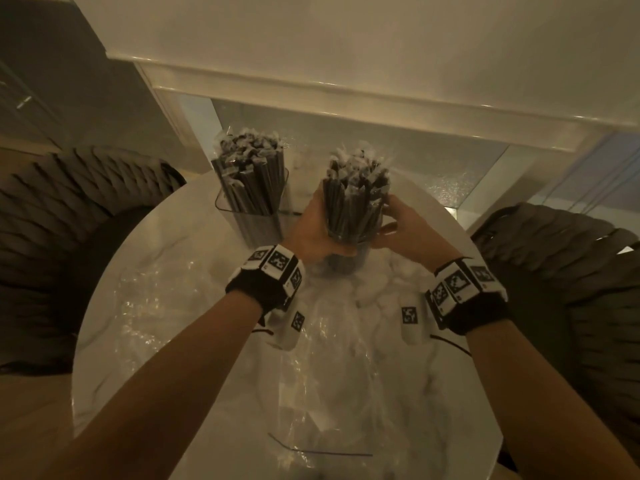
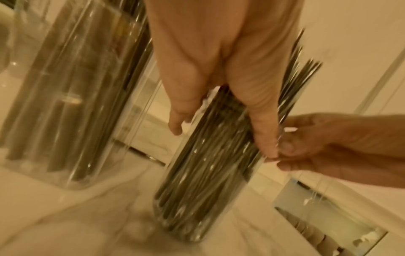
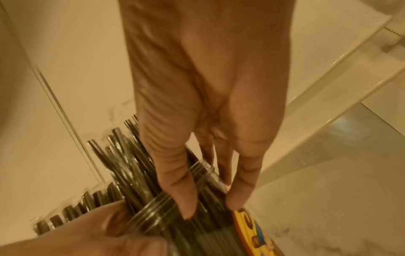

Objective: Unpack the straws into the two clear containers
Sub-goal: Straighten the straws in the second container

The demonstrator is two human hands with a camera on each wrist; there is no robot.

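Two clear containers stand at the far side of a round white table (image 1: 145,265). The square container (image 1: 249,192) (image 2: 65,104) on the left is packed with dark wrapped straws (image 1: 247,157). The round jar (image 1: 349,230) (image 2: 197,190) (image 3: 166,204) beside it also holds a bunch of dark straws (image 1: 356,181) (image 3: 122,164). My left hand (image 1: 313,223) (image 2: 219,138) wraps the jar from the left, thumb in front. My right hand (image 1: 391,220) (image 3: 210,206) holds the jar's rim from the right, fingertips on its threaded neck. An orange label (image 3: 252,230) shows on the jar.
Crumpled clear plastic wrapping (image 1: 311,368) covers the near half of the table, with a thin dark strip (image 1: 311,452) lying on it. Dark woven chairs stand at the left (image 1: 69,220) and right (image 1: 571,271). A white ledge (image 1: 346,84) runs behind the table.
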